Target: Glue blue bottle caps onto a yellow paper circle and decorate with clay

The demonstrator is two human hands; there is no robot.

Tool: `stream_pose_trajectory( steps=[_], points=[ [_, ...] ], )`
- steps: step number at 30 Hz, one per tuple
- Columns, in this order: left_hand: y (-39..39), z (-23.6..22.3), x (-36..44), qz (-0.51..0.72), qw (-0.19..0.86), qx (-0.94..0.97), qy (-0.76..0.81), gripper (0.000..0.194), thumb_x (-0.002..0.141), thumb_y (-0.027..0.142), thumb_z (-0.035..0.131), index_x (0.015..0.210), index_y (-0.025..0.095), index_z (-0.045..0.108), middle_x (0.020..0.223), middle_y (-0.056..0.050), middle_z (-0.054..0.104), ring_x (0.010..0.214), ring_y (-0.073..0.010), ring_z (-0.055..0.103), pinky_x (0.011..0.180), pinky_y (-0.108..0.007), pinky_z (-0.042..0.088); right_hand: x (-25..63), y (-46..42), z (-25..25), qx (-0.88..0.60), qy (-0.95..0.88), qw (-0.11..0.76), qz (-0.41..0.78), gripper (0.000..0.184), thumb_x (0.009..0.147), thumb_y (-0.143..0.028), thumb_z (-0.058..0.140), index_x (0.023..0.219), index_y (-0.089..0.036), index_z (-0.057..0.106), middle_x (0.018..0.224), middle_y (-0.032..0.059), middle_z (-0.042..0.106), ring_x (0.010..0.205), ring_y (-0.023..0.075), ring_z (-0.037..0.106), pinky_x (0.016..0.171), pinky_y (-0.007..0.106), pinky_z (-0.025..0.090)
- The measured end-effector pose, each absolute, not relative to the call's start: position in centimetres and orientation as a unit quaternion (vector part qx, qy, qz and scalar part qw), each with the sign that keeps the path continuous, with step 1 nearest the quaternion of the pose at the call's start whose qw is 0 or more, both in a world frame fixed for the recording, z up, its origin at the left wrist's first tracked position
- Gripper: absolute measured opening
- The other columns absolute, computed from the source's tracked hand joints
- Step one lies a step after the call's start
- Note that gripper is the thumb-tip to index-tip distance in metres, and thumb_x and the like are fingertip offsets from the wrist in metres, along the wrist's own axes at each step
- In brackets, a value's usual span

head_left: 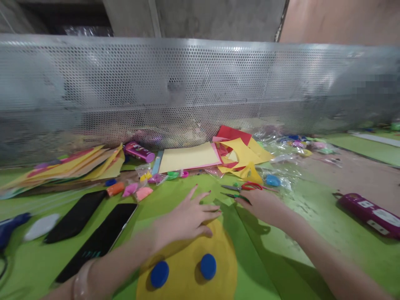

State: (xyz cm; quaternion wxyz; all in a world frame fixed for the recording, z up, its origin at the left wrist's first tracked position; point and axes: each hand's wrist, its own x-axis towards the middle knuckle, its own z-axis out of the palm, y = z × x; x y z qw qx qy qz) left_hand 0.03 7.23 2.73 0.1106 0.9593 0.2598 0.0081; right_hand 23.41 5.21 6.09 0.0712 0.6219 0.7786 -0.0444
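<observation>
scissors [236, 188] at my right grip [253, 203], yellow disc [187, 277] below my left grip [192, 214]

left grip wide, fingers spread, nothing held. it's over the disc's far edge; can't tell if touching. right grip half curled at the red-handled scissors and green-handled tool [234, 195]; can't tell if it's closed on either. two blue rounds [159, 274] sit on the disc. phone [103, 237] lies left, yellow scraps [242, 151] past the scissors.
</observation>
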Motion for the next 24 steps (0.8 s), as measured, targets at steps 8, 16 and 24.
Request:
stream_pose_trajectory(
  steps=[8, 16, 24],
  points=[
    [6.6, 2.3, 0.2, 0.018, 0.069, 0.964, 0.257, 0.044, 0.085, 0.048, 0.048, 0.127, 0.033, 0.047, 0.134, 0.001, 0.049, 0.134, -0.0314, 0.024, 0.104, -0.062, -0.013, 23.4, 5.5, 6.7, 0.667, 0.744, 0.001, -0.047, 0.023, 0.092, -0.035, 0.050, 0.102, -0.015, 0.058, 0.093, 0.0034, 0.061, 0.074, 0.0145, 0.060, 0.066, 0.033, 0.052],
    [6.4, 3.9, -0.8, 0.143, -0.013, 0.924, 0.356, 0.032, 0.084, 0.047, 0.051, 0.098, 0.022, 0.065, 0.123, -0.005, 0.059, 0.123, -0.0241, 0.043, 0.110, -0.050, 0.009, 26.2, 6.4, 7.7, 0.696, 0.717, 0.023, -0.041, 0.025, 0.091, -0.035, 0.052, 0.107, -0.016, 0.056, 0.101, 0.0052, 0.060, 0.080, 0.0165, 0.060, 0.069, 0.035, 0.052],
    [2.1, 4.2, -6.4, 0.160, 0.066, 0.841, 0.513, 0.039, 0.090, 0.042, 0.035, 0.091, 0.019, 0.066, 0.089, -0.007, 0.070, 0.084, -0.0222, 0.063, 0.076, -0.037, 0.047, 25.7, 4.7, 7.2, 0.597, 0.782, 0.167, -0.059, 0.024, 0.090, -0.035, 0.054, 0.104, -0.016, 0.058, 0.101, 0.0049, 0.060, 0.084, 0.0176, 0.060, 0.073, 0.037, 0.051]
  ],
)
